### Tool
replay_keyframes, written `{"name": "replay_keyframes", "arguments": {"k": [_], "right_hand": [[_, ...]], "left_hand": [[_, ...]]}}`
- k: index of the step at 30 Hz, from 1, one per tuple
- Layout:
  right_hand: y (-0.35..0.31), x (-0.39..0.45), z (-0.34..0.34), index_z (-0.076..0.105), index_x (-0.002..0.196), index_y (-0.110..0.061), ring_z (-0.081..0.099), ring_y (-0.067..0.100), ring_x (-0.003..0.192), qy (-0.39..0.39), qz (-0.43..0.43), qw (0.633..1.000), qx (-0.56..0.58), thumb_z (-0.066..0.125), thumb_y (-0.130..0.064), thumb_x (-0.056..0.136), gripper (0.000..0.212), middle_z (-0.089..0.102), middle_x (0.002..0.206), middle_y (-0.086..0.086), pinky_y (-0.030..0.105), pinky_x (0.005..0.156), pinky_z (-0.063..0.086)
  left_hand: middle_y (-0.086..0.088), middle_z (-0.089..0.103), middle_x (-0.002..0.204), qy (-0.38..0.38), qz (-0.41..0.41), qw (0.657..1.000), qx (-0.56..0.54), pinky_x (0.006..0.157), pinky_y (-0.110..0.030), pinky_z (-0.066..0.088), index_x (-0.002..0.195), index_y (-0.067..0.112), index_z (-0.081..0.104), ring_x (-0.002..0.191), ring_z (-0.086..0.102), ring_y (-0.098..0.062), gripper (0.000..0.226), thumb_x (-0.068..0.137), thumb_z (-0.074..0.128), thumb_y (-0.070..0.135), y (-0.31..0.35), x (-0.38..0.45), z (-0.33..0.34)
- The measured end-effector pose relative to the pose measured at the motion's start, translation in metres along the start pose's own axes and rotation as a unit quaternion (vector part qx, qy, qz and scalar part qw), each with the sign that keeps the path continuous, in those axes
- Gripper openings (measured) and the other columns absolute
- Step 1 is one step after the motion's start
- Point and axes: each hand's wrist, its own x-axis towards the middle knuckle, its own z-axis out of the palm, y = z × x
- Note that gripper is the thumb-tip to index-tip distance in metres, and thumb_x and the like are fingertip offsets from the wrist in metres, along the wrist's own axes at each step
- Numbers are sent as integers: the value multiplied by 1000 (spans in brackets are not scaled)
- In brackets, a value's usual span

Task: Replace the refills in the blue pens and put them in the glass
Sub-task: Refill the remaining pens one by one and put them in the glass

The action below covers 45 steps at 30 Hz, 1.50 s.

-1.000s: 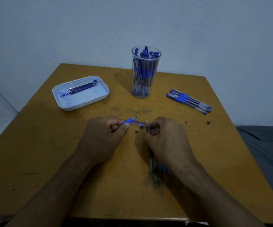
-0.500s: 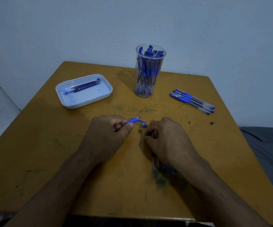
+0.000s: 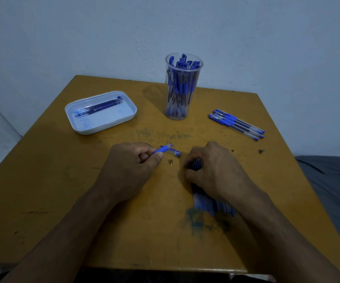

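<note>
My left hand (image 3: 132, 166) pinches a blue pen barrel (image 3: 163, 149) whose open end points up and right. A blue pen cap (image 3: 175, 152) and a small metal tip (image 3: 171, 160) lie on the table between my hands. My right hand (image 3: 212, 168) grips a bundle of blue refills or pens (image 3: 203, 199) that runs back under my wrist; its exact make-up is blurred. The clear glass (image 3: 182, 86) at the back holds several blue pens.
A white tray (image 3: 101, 127) with several refills sits at the back left. Several blue pens (image 3: 236, 124) lie in a row at the back right. The table's (image 3: 63, 190) near edge is just below my forearms. A grey cloth surface lies to the right.
The thin refill end that stood up from my right hand a second ago is now down inside the hand. My left hand has stayed in place with the barrel.
</note>
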Motion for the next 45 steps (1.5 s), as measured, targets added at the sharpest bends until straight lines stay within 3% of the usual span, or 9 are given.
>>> {"name": "replay_keyframes", "arguments": {"k": [8,19,27,32,35,37,40,42,45], "right_hand": [[-1,1,2,61,90,-42,50,12,92,6,-13,1000,18,72,-43,89,11,39,100,-10,23,60,38],[-3,2,1,61,93,-42,51,13,96,0,-15,1000,14,72,-41,90,12,40,106,-8,26,69,46],[-3,0,0,68,107,-37,49,11,90,37,-40,998,14,69,-42,92,16,41,101,-9,26,69,45],[-24,5,-9,70,95,-34,46,7,77,74,-71,993,62,72,-35,89,7,43,92,-11,23,60,37],[-57,19,-5,71,87,-29,49,6,74,125,-119,981,90,72,-33,87,4,49,84,-11,22,60,35],[-86,35,-1,73,87,-26,54,5,75,145,-147,973,102,71,-30,89,5,57,82,-11,20,63,41],[-129,74,9,76,99,-21,62,8,86,142,-181,969,84,69,-23,92,10,71,96,-5,30,76,56],[-154,107,19,75,108,-20,65,15,95,135,-197,970,51,67,-18,91,19,73,106,0,35,80,57],[-184,148,32,72,112,-21,63,22,100,121,-198,972,-22,62,-12,91,25,70,113,4,31,70,49]], "left_hand": [[2,67,61,-4,3,1000,4,53,-29,46,90,25,78,57,59,-18,12,94,68,32,0,0,0],[0,67,62,-7,-7,1000,-2,54,-34,47,89,27,77,57,59,-20,12,94,67,33,0,0,0],[-4,68,63,17,-28,999,-27,49,-21,39,86,24,77,52,54,-18,13,93,69,31,3,2,-7],[1,71,66,89,-97,990,-59,50,-13,41,81,28,73,48,55,1,15,94,68,34,1,8,-33],[7,71,66,142,-114,982,-43,56,-23,42,83,27,74,51,57,1,18,95,67,38,-12,13,-57],[6,71,65,175,-123,976,-38,56,-25,41,85,26,74,54,59,0,20,96,66,40,-23,14,-75],[5,70,67,244,-152,957,-36,58,-26,43,86,22,74,55,57,-5,22,97,64,38,-43,13,-102],[3,70,68,288,-175,940,-57,63,-31,47,82,21,74,58,58,-11,23,96,64,36,-59,13,-120],[1,72,72,328,-200,922,-52,73,-37,53,82,17,74,67,64,-18,24,95,64,34,-78,11,-141]]}}
